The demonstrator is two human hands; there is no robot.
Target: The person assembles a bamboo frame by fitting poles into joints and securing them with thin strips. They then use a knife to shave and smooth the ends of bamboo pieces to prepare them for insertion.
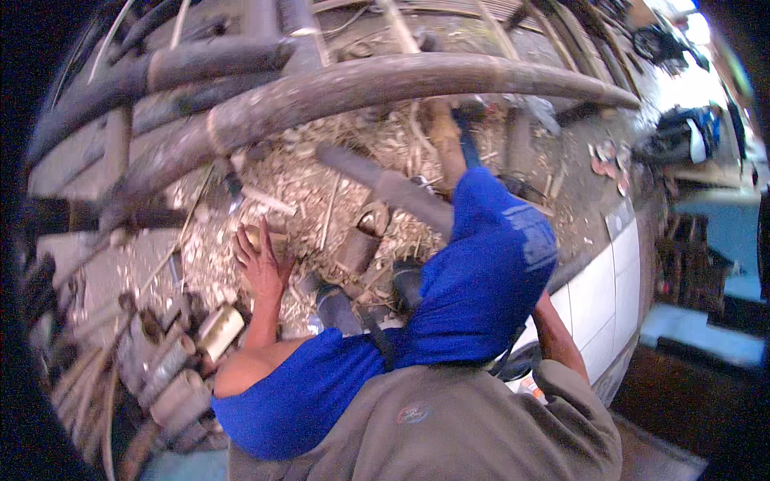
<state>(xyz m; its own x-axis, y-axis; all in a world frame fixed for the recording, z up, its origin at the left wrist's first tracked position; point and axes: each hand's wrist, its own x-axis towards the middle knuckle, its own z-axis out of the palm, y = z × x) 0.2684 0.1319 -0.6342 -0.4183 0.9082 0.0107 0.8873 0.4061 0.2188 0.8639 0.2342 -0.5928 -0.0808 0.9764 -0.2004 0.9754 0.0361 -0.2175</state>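
On the left, my left hand [261,268] reaches down toward a litter of wood shavings [212,264], its fingers spread. Partly behind the fingers is a pale yellowish piece [277,239], perhaps cut wood; I cannot tell if the hand touches it. Beyond it lies a dark item with a shiny end [233,191], its kind unclear. Of my right arm only the forearm [559,333] shows, passing down beside my blue-clad right leg [497,256]. That leg hides the right hand. Between my legs stands a short brown cylindrical block [358,250].
Thick dark poles [369,88] run across the far side, and another pole [385,184] lies at an angle by my right leg. Several cut cylinders [180,397] are heaped at the lower left. White tiles [593,297] edge the right; a motorcycle [682,136] stands beyond.
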